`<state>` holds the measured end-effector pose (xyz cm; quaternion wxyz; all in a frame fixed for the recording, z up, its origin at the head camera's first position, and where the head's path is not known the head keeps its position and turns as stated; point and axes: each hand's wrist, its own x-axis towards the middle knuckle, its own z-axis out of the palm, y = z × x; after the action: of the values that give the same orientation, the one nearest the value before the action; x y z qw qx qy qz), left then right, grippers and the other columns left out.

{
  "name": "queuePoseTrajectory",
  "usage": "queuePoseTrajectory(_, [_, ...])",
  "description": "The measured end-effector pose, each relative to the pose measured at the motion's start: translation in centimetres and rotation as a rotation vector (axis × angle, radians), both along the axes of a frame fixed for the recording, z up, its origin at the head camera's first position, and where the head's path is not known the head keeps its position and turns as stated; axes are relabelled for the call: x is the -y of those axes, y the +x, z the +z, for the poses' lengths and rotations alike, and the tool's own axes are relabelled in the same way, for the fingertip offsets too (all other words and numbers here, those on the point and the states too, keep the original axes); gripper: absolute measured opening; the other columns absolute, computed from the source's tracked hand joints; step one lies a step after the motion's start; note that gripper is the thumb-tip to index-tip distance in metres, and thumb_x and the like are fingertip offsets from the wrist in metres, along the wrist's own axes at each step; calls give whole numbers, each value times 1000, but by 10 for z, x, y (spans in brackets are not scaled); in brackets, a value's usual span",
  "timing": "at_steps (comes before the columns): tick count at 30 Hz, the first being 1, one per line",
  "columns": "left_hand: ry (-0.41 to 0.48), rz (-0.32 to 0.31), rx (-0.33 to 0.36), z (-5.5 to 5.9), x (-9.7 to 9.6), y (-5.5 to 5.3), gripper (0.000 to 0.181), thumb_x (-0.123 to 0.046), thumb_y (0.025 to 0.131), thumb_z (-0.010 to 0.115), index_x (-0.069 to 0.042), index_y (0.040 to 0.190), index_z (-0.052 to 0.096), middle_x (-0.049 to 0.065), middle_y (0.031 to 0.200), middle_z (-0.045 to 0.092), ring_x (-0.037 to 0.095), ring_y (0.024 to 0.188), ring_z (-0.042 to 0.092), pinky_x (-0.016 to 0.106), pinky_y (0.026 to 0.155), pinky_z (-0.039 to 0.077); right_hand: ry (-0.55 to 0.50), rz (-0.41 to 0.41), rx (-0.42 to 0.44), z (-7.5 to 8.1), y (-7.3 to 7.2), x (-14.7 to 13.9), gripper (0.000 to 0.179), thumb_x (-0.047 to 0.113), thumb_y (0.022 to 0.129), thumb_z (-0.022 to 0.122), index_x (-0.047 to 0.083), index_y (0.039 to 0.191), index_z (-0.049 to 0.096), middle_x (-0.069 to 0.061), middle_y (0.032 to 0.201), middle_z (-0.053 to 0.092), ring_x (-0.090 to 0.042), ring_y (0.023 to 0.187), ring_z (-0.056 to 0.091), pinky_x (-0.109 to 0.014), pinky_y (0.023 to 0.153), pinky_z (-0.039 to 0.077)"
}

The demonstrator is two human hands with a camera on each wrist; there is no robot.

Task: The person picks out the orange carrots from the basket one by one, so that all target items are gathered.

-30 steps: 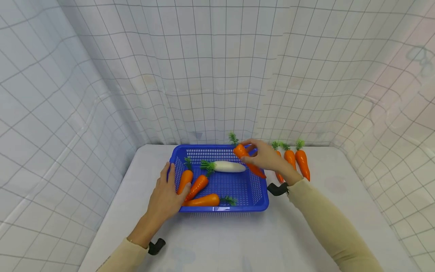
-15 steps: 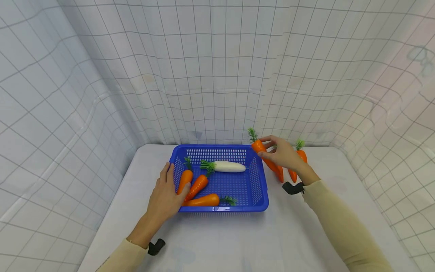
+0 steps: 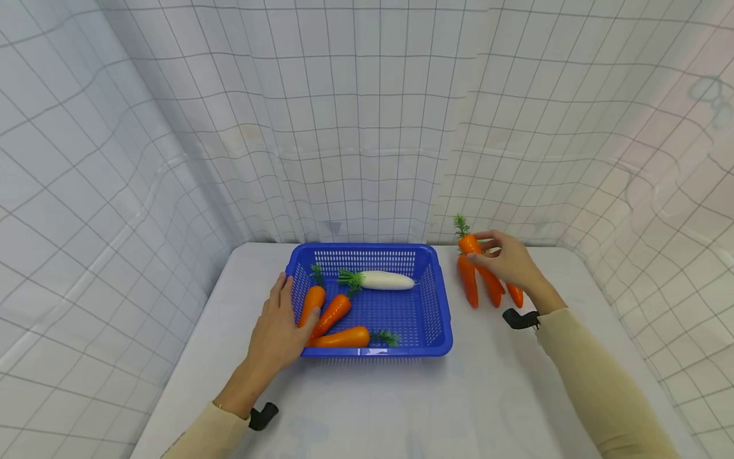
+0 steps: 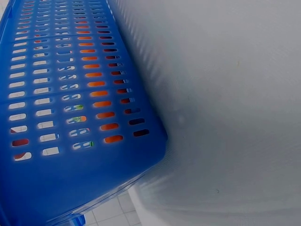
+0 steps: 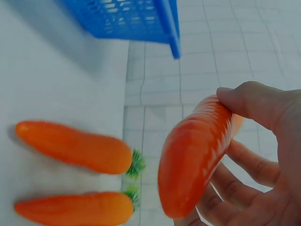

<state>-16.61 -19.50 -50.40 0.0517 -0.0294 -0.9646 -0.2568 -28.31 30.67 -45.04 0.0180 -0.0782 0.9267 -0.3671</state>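
My right hand (image 3: 507,258) pinches an orange carrot (image 5: 193,155) with green leaves, thumb on one side and fingers on the other. It is tilted above other carrots (image 3: 467,280) on the table, right of the blue basket (image 3: 375,352). In the right wrist view, two of those carrots (image 5: 75,146) lie side by side. My left hand (image 3: 281,328) rests on the basket's left rim, fingers fairly straight along it and thumb over the inside. Beside that thumb, three carrots (image 3: 334,315) lie in the basket. A white radish (image 3: 387,280) lies toward its back.
The white table (image 3: 373,408) is bounded by grid-patterned curtains (image 3: 367,127) at the back and both sides. Right behind the basket, the table's back edge meets the curtain. In the left wrist view, the slotted basket wall (image 4: 70,94) stands close.
My right hand has moved right with the carrot, from over the basket's right side to above the carrots on the table. My left hand and the basket have stayed almost still.
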Motion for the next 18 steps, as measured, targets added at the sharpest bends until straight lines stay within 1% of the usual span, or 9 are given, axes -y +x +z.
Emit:
queuePoseTrajectory(6, [-10,2,5,0,0,-1,97,-50,117,62,7,183,19,29,194,13,60,163,46,77,127,50,14,-65,-22,-12,0,-26,67,43,112,78,6,165,61,-33,155,70,-53,132,73,-62,107,68])
queuePoseTrajectory(11, [-15,4,3,-1,0,-1,97,-49,117,62,7,183,20,29,194,14,60,164,45,77,127,50,9,-112,-16,-21,2,-47,71,46,113,76,4,168,58,-35,160,65,-56,136,71,-66,107,67])
queuePoseTrajectory(18, [-13,7,7,-1,0,-1,96,-49,117,62,7,183,19,28,194,13,60,165,44,77,128,49,-5,-191,13,-34,7,-69,78,50,114,74,2,171,53,-37,162,63,-57,139,68,-67,107,67])
